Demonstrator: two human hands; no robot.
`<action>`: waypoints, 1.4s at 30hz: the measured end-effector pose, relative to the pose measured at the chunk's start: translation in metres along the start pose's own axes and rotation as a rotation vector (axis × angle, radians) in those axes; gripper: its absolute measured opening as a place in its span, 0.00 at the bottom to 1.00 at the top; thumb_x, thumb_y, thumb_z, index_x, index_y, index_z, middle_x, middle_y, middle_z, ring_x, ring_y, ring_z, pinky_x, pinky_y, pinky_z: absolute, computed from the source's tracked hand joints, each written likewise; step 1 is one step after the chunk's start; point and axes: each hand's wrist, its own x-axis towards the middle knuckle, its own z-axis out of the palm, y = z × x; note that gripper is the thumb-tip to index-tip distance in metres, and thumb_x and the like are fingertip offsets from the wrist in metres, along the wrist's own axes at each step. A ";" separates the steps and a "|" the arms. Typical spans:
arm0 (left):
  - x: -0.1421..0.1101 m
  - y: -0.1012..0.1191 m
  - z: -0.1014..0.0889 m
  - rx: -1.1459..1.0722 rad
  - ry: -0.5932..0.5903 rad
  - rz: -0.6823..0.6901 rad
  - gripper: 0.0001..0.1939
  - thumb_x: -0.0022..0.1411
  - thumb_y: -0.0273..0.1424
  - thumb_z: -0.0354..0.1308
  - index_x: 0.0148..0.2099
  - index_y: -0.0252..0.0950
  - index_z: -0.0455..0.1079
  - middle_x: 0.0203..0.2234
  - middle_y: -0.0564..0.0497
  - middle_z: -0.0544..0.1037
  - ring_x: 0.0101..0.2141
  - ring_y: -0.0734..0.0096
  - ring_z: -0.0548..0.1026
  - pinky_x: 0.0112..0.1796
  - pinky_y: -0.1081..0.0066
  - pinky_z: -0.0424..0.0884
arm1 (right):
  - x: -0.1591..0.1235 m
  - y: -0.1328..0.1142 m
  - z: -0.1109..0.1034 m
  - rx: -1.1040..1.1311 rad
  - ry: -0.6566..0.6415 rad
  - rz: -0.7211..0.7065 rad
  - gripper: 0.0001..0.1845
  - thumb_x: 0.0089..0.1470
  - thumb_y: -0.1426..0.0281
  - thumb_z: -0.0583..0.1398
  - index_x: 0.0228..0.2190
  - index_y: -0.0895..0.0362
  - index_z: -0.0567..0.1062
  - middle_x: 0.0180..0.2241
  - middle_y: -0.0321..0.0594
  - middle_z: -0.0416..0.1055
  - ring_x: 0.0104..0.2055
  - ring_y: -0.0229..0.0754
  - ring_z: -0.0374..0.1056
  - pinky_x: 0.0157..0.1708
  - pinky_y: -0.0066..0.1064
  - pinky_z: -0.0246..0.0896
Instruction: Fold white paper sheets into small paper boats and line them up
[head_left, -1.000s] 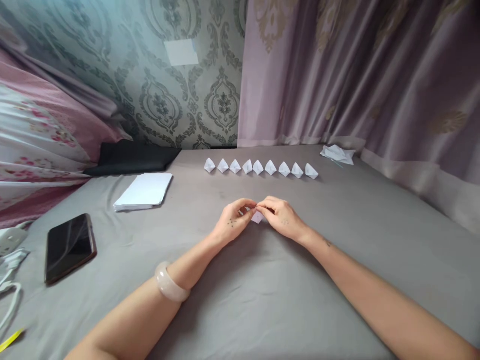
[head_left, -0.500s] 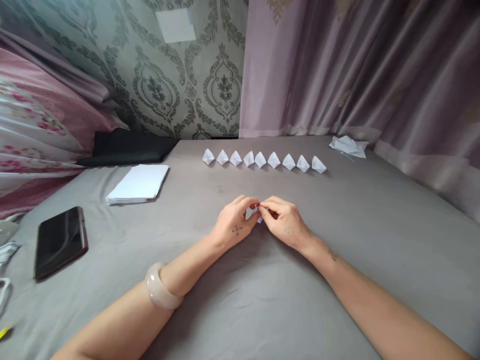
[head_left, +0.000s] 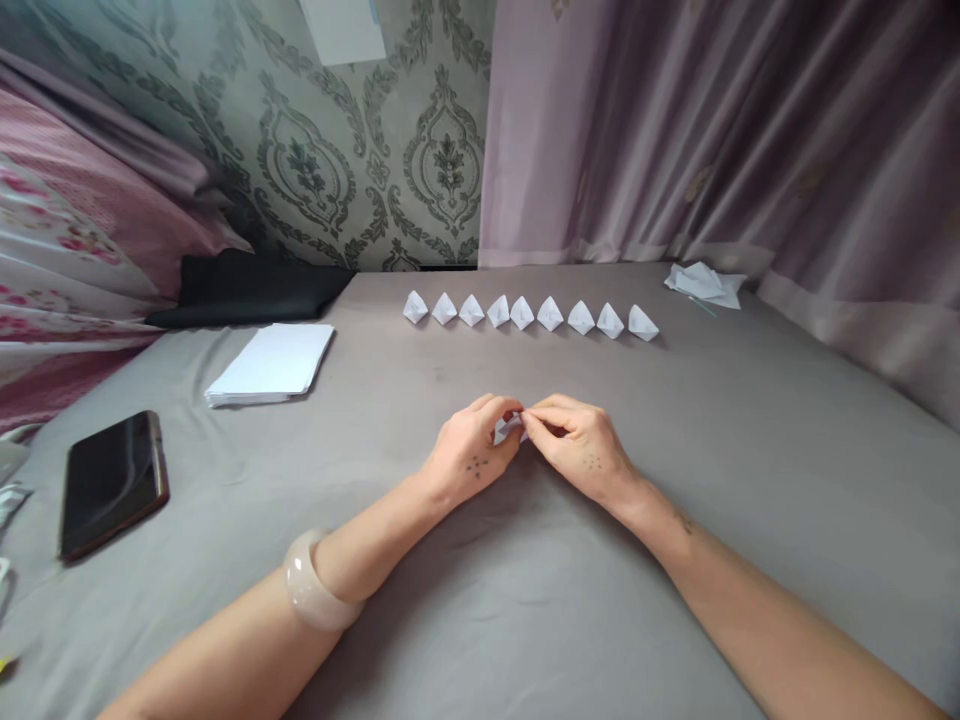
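Note:
Near the middle of the grey cloth, my left hand (head_left: pixel 474 440) and my right hand (head_left: pixel 581 440) meet at the fingertips. Between them they pinch a small folded white paper (head_left: pixel 507 428), mostly hidden by the fingers. Thumb and forefinger of each hand are closed on it. A pale bangle (head_left: pixel 319 585) circles my left wrist. Beyond the hands stands a row of several folded white paper boats (head_left: pixel 521 314), spaced side by side.
A stack of white paper (head_left: pixel 270 365) lies at left, with a dark phone (head_left: pixel 114 485) nearer me. Loose white papers (head_left: pixel 705 284) rest at the far right by the curtain (head_left: pixel 637 130). A folded black cloth (head_left: pixel 251 290) is at the back left.
My right hand has shifted slightly right, and both hands still pinch the paper, more of which shows by the left fingers. The view has tilted down a little.

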 end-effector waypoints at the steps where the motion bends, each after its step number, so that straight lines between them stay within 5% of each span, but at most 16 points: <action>1: 0.000 0.000 0.000 -0.011 -0.013 -0.004 0.09 0.59 0.29 0.54 0.43 0.40 0.71 0.34 0.51 0.75 0.23 0.77 0.65 0.28 0.75 0.62 | 0.000 0.000 -0.001 0.008 -0.003 0.008 0.12 0.55 0.72 0.57 0.26 0.52 0.80 0.30 0.37 0.76 0.31 0.38 0.72 0.33 0.29 0.64; 9: 0.001 0.004 -0.001 -0.065 -0.055 -0.036 0.13 0.54 0.22 0.53 0.42 0.37 0.70 0.33 0.51 0.74 0.24 0.78 0.66 0.29 0.76 0.65 | 0.000 0.000 -0.001 0.101 -0.060 0.108 0.11 0.55 0.70 0.58 0.26 0.54 0.80 0.29 0.36 0.76 0.29 0.36 0.69 0.31 0.27 0.62; 42: -0.003 0.007 -0.003 0.008 0.019 -0.069 0.12 0.53 0.25 0.52 0.40 0.36 0.72 0.27 0.53 0.71 0.23 0.79 0.64 0.28 0.76 0.63 | -0.003 0.000 0.000 0.031 -0.010 0.072 0.10 0.53 0.74 0.58 0.26 0.55 0.79 0.29 0.35 0.75 0.29 0.34 0.69 0.31 0.24 0.60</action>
